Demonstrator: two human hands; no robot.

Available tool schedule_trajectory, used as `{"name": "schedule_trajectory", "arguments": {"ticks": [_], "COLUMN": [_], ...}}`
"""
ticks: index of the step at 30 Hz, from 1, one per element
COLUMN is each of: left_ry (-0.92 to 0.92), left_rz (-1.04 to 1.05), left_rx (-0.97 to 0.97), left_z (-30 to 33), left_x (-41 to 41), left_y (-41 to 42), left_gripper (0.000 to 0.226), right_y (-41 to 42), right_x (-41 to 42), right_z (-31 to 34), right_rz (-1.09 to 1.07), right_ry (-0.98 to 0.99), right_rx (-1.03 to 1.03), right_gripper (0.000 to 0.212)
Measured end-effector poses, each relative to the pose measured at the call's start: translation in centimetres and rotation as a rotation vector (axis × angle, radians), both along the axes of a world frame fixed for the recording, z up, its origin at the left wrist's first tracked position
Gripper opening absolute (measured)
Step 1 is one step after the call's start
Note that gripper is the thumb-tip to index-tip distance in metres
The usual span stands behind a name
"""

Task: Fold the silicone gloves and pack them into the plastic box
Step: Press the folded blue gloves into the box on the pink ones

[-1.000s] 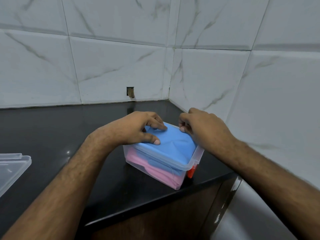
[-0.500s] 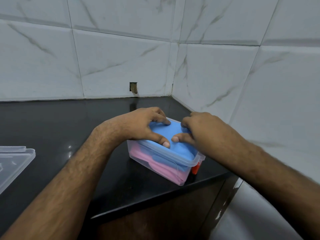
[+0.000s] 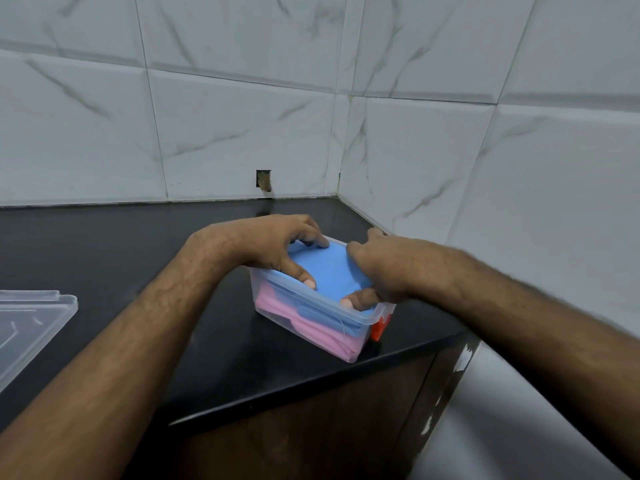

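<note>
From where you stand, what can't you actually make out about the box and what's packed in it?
All from the head view:
- Blue glove: its edges are covered by the left hand and right hand.
- Pink glove: blurred behind the plastic box wall; its folds and the glove count are unclear.
- Orange clip: mostly hidden behind the box corner.
- Clear lid: cut off by the left edge.

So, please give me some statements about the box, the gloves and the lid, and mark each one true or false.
1. Both hands, left hand and right hand, press on the blue glove. True.
2. The plastic box is closed with its lid. False: the lid lies apart on the counter, far left.
3. A pink glove lies under the blue one. True.
4. The box stands in the counter's middle. False: near its front corner.
</note>
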State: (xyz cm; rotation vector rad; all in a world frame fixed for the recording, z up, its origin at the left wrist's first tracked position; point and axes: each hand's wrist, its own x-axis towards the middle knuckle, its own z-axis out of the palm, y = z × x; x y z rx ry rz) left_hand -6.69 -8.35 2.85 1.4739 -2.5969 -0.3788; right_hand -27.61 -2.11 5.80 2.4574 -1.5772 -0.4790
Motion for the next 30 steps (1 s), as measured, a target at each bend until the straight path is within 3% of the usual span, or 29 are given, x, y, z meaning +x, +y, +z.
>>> {"name": "schedule_trajectory", "arguments": {"ticks": [5, 7, 9, 11, 15, 18, 25, 30], "left_ry": [-0.227, -0.275, -0.295, -0.274, -0.126, -0.157, -0.357, -0.502], "left_rz": [0.014, 0.018, 0.018, 0.018, -0.02, 0.009, 0.12, 0.175], "left_rx": [0.018, -0.001, -0.021, -0.05, -0.064, 0.038, 0.103, 0.131], "left_z": [2.3, 2.9, 3.4, 3.8, 4.0, 4.1, 3.4, 3.8], "left_x": [-0.4, -0.6, -0.6, -0.8, -1.5, -2.0, -3.0, -4.2], "left_y": [-0.7, -0.8, -0.5, -0.2, 0.8, 1.6, 1.8, 2.0], "left_gripper": [0.076, 0.075, 0.073, 0.066, 0.051, 0.053, 0.064, 0.092], "right_y": [-0.5, -0.7, -1.1, -1.5, -1.9, -1.5, 0.2, 0.1], "right_x": [-0.3, -0.6, -0.7, -0.8, -1.3, -1.4, -0.7, 0.2], "right_z": [0.5, 0.5, 0.4, 0.3, -0.4, -0.7, -0.8, 0.1], "right_rz": [0.051, 0.104, 0.16, 0.164, 0.088, 0.064, 0.012, 0.017], "right_ry": [0.004, -0.168, -0.412, -0.512, -0.399, -0.336, -0.183, -0.073], "right_rx": [0.019, -0.002, -0.061, -0.108, -0.047, -0.045, -0.024, 0.007], "right_gripper": [0.079, 0.067, 0.042, 0.029, 0.058, 0.076, 0.065, 0.069]}}
